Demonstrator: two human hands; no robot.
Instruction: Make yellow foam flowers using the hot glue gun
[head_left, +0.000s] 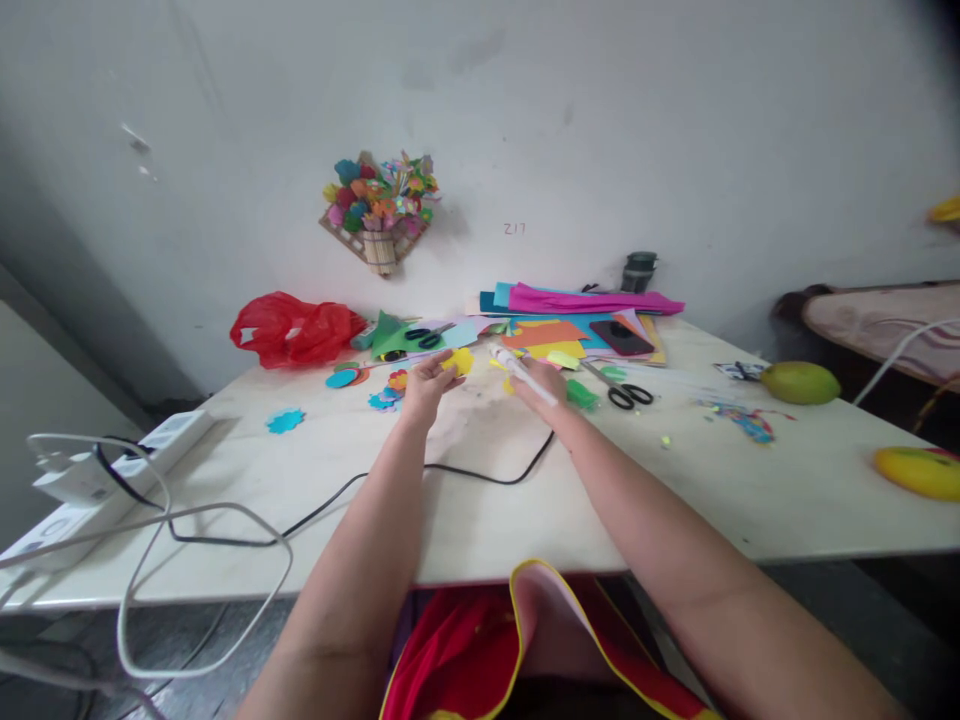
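Black cable (pixel 480 478), laid across the near part of the pale surface (pixel 495 535). Yellow paper cutout (pixel 463 361), held over the surface's middle, pinched by the fingers of the left hand (pixel 430 386). White slender tool (pixel 527 376), gripped by the fingers of the right hand (pixel 546 386). Black-handled scissors (pixel 628 397), placed beside that hand. Red plastic bag (pixel 289 330), set far left. Paper bouquet (pixel 381 205), wall-mounted.

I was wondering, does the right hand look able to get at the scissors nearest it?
Probably yes: the scissors lie uncovered just beyond a low green piece. However, the right hand holds a white tool, which it would likely need to put down first.
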